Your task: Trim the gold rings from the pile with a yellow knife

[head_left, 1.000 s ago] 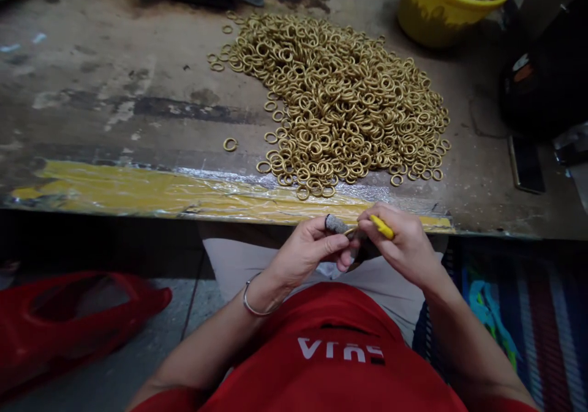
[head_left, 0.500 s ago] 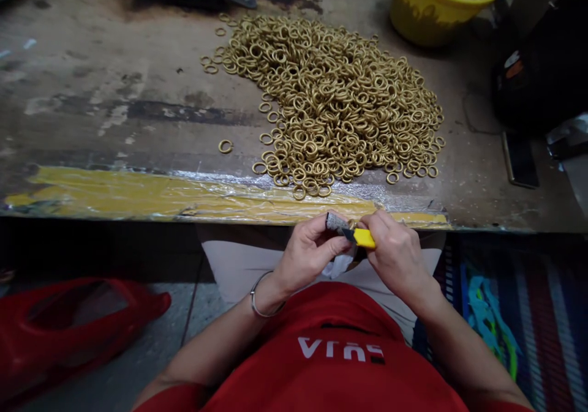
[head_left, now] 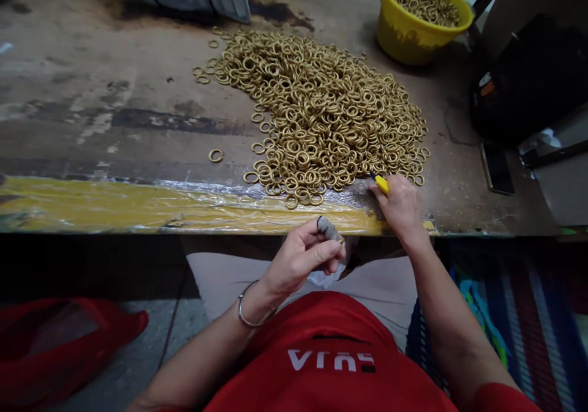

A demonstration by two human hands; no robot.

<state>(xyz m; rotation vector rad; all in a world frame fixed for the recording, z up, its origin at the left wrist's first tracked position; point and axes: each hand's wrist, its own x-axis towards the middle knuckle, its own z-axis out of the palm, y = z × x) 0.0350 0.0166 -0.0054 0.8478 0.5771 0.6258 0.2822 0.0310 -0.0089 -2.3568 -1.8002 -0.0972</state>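
A big heap of gold rings (head_left: 321, 112) lies on the worn table (head_left: 114, 112). My right hand (head_left: 400, 204) rests on the table's front edge at the near right fringe of the heap, closed around a small yellow-handled tool (head_left: 381, 183). My left hand (head_left: 303, 256) stays below the table edge over my lap, fingers curled, with a grey wrapped fingertip (head_left: 327, 228) pinched against the thumb. What it pinches is too small to make out. A bracelet sits on the left wrist.
A yellow bucket (head_left: 413, 29) full of rings stands at the back right. A lone ring (head_left: 215, 155) lies left of the heap. A phone (head_left: 497, 168) and dark bag (head_left: 528, 81) sit at the right. Yellow tape (head_left: 138, 204) lines the table edge. A red bag (head_left: 59, 344) lies on the floor.
My right hand has left the left hand and reached forward onto the table to the edge of the heap, tool still in it. The left hand stayed over my lap.
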